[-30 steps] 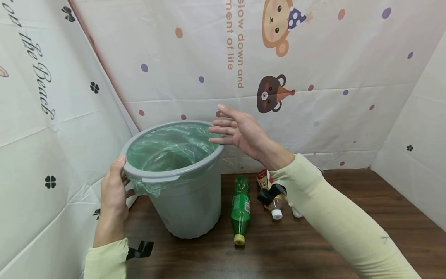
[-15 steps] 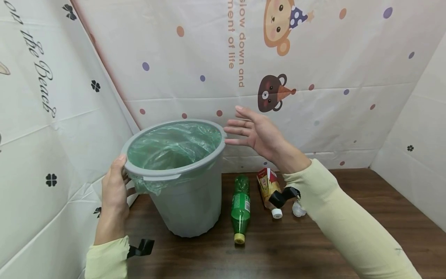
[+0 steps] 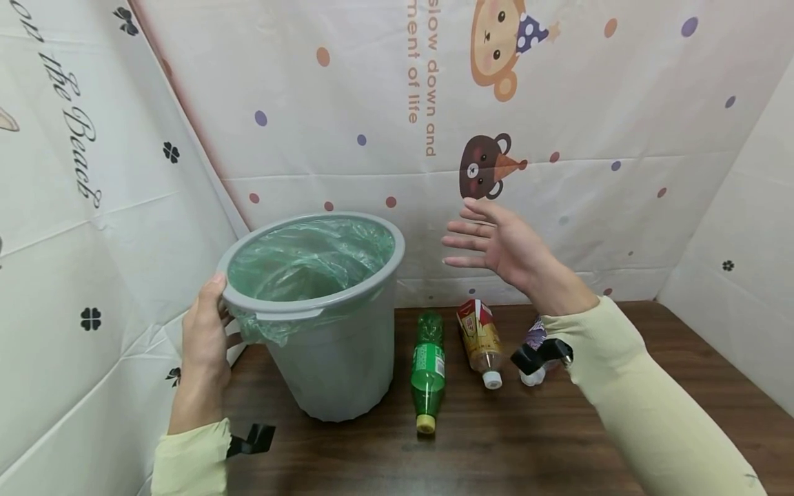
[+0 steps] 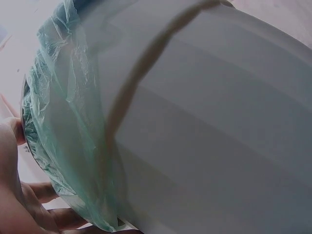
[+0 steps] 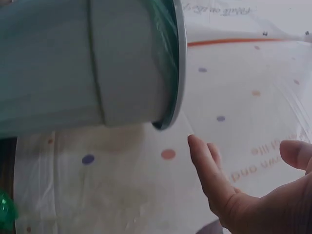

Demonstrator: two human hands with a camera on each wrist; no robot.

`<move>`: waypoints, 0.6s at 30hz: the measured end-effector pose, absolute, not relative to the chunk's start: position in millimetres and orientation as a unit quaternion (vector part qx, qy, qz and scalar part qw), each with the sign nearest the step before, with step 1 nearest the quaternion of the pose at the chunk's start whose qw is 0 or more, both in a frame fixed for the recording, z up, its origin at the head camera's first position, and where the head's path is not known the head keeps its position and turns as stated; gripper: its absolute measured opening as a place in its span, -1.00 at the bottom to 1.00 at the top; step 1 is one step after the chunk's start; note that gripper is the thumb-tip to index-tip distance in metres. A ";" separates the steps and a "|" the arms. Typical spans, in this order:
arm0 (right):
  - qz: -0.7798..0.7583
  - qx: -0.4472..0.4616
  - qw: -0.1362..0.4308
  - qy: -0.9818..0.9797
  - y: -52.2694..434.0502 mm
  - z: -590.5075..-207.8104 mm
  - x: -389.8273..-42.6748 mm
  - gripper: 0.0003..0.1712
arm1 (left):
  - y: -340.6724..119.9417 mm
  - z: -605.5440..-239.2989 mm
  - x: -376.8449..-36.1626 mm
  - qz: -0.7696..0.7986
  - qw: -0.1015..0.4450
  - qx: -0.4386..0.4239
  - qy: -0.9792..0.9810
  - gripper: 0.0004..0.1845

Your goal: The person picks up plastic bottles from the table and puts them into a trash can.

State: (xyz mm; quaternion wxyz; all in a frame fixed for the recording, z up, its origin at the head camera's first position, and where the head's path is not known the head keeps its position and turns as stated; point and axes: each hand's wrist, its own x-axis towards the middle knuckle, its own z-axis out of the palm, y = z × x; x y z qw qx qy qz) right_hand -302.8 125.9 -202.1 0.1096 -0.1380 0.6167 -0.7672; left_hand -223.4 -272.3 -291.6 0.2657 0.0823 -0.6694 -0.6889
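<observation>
Left hand grips grey bin at rim, fingers curled round it. Right hand beside bin, apart, fingers straight, holding nothing.

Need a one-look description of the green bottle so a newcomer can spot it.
Start at the grey plastic bin with the green liner, standing at the left of the brown wooden table. Just to its right lies the green plastic bottle on its side. Alone among the three bottles lying there, it is green with a yellow cap.
</observation>
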 end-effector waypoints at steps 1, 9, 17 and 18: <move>-0.764 -0.136 0.111 0.620 129.3 -203.3 -302.7 -0.13 | -272.1 -291.6 -223.4 -0.688 0.266 0.083 -0.670 -0.50; -0.759 -0.107 0.114 0.632 158.1 -216.1 -304.5 -0.07 | -271.7 -291.1 -224.3 -0.686 0.266 0.083 -0.673 -0.50; -0.765 -0.087 0.113 0.629 179.9 -230.6 -310.6 -0.05 | -272.6 -292.0 -224.2 -0.684 0.264 0.081 -0.675 -0.50; -0.765 -0.085 0.112 0.628 182.1 -232.1 -311.0 -0.05 | -272.8 -292.1 -224.3 -0.684 0.263 0.081 -0.675 -0.50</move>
